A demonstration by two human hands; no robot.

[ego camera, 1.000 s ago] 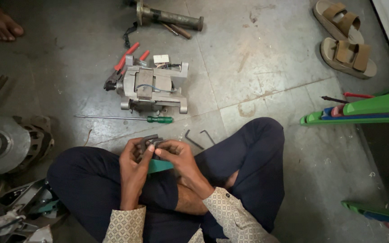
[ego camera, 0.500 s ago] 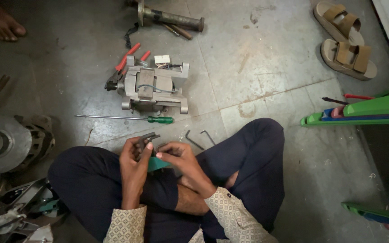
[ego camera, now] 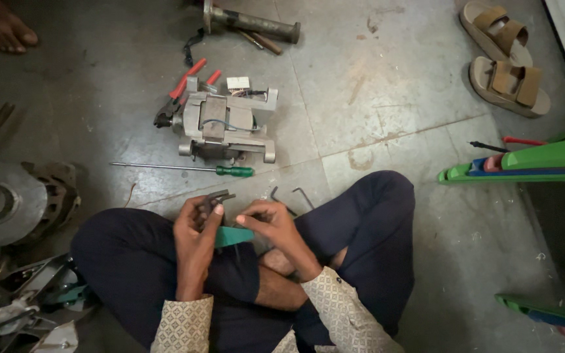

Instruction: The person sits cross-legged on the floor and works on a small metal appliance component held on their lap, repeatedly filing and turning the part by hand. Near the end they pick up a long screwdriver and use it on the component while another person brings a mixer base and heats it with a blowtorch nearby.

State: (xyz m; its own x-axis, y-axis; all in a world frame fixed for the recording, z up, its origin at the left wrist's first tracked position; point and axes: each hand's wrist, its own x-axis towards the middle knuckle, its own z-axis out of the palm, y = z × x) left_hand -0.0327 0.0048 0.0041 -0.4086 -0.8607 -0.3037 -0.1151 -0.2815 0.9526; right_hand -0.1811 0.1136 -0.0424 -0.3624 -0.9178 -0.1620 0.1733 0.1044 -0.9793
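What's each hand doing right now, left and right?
Left hand: closed in a grip on a bundle of dark hex keys.
Right hand: fingers curled, pinching the green holder of that set.

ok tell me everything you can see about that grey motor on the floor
The grey motor lies on its side on the concrete floor, just ahead of the seated person's knees. Its body looks like cast metal, blocky, with mounting lugs at the corners. A thin wire loops across its top, and a small pale connector block sits at its far edge. Red-handled pliers rest against its far left corner. A long green-handled screwdriver lies just in front of it. Neither hand touches it.
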